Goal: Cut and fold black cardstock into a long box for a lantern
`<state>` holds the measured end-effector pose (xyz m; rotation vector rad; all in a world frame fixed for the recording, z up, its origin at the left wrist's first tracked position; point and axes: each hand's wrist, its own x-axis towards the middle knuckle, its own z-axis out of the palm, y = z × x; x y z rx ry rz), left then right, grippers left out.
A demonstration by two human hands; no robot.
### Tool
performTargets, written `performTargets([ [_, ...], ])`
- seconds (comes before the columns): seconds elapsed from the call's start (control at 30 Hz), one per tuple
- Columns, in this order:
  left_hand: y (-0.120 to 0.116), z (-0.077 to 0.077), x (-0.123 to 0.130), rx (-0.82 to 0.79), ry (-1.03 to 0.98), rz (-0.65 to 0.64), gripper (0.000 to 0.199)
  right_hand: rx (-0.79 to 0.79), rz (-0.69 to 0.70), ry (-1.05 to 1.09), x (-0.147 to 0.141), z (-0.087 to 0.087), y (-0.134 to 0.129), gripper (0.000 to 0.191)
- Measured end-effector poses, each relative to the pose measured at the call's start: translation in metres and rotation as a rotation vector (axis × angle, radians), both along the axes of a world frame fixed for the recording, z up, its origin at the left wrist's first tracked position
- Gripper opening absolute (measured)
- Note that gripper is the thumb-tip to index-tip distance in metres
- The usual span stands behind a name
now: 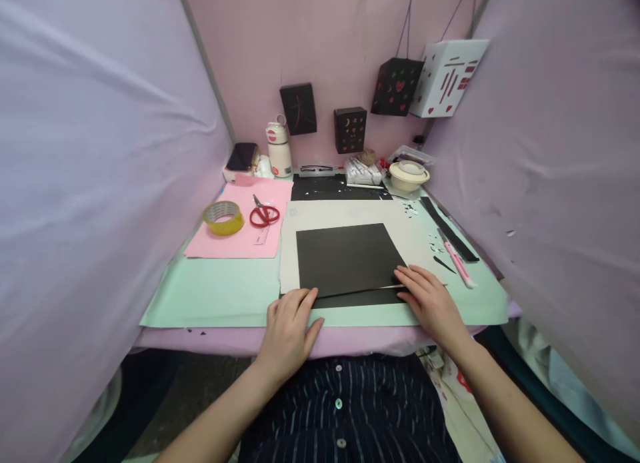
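Observation:
A black sheet of card (350,258) lies on a large off-white sheet (345,211) in front of me. Below its near edge, a strip of black card (363,298) shows, separated at the right by a thin pale gap. My left hand (290,326) rests at the near left corner, fingertips on the card's edge and thumb spread apart. At the near right corner, my right hand (430,300) has its fingers over the upper card and its thumb by the near edge, gripping it. The card under my fingers is hidden.
A pink craft knife (459,263) and black strip (447,228) lie right, near paper scraps (436,248). Tape (223,218) and red scissors (264,214) sit on pink paper (227,244). A bottle (279,150) and lidded bowl (409,176) stand behind. Cut-out boxes (397,86) hang above.

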<state>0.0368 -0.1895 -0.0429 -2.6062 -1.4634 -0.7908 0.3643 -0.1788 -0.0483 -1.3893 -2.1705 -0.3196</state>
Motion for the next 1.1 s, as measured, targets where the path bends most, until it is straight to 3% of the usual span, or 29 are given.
performTargets([
  [0.13, 0.005, 0.008, -0.004, 0.01, -0.062, -0.02, 0.04, 0.026, 0.104, -0.023, -0.001, 0.006, 0.0, 0.027],
  [0.3, 0.02, 0.021, -0.009, 0.029, -0.047, -0.056, 0.036, 0.07, 0.131, 0.077, -0.004, 0.014, -0.002, 0.019],
  [0.43, 0.028, 0.013, -0.013, 0.046, -0.036, -0.155, 0.026, -0.025, 0.181, -0.013, -0.008, 0.013, 0.001, 0.033],
  [0.57, 0.026, 0.007, -0.016, 0.175, -0.144, -0.197, 0.022, 0.043, 0.248, -0.023, -0.013, 0.011, -0.002, 0.026],
  [0.67, 0.025, 0.016, -0.017, 0.234, -0.26, -0.214, 0.017, 0.127, 0.26, 0.006, -0.018, 0.021, -0.005, 0.022],
  [0.77, 0.028, 0.039, -0.019, 0.29, -0.347, -0.226, 0.01, 0.192, 0.262, 0.025, -0.02, 0.045, -0.008, 0.017],
  [0.9, 0.03, 0.084, -0.025, 0.348, -0.348, -0.237, 0.009, 0.245, 0.228, 0.001, -0.015, 0.092, -0.017, 0.004],
  [1.03, 0.023, 0.133, -0.027, 0.356, -0.378, -0.211, 0.007, 0.345, 0.031, 0.135, -0.009, 0.141, -0.03, 0.009],
  [1.1, 0.029, 0.15, -0.023, 0.324, -0.403, -0.173, 0.009, 0.345, -0.067, 0.202, -0.007, 0.159, -0.026, 0.015],
])
